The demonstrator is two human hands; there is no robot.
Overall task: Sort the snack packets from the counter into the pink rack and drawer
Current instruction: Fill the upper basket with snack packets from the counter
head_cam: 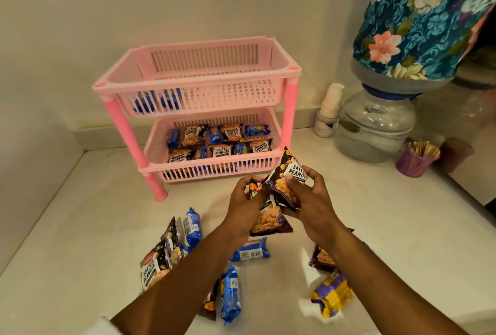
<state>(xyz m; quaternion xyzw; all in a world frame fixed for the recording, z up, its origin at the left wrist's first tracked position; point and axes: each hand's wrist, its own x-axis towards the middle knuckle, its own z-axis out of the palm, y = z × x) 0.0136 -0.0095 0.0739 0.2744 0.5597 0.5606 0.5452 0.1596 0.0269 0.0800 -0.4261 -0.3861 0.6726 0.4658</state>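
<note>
My right grip (308,200) is closed on a salted peanuts packet (288,176); my left grip (245,200) pinches a second peanut packet (268,220) beneath it. Both hover over the tabletop (94,227), just before the pink rack (198,111), loose packets (193,227) below.

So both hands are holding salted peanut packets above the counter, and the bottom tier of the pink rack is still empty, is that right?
Not quite: the head view shows the bottom tier of the pink rack already filled with peanut and blue packets. The rest stands: the left hand and right hand hold salted peanut packets above the counter.
</note>
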